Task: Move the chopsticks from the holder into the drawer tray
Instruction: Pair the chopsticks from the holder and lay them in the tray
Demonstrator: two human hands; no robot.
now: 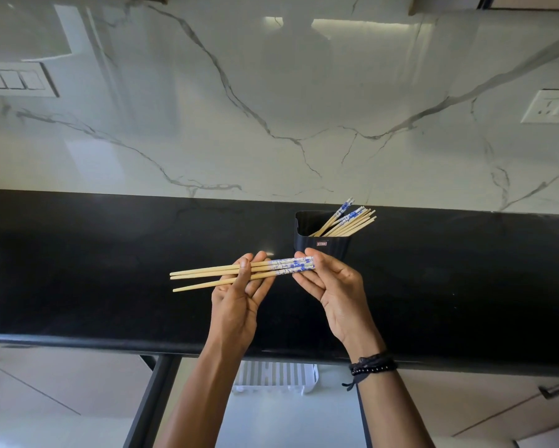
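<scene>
Pinching chopsticks (286,266) are left hand (239,297) and right hand (336,286).

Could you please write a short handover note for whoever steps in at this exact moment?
Left hand: holds the held chopsticks near their middle, plain tips pointing left.
Right hand: pinches their blue-patterned ends.
The bunch is roughly level above the black counter, in front of the holder.
Remaining chopsticks lean in the holder.
White tray sits in the open drawer below; its visible part holds no chopsticks.
Done: one bunch lifted out.
Left: lay it in the tray, then move the rest.
</scene>
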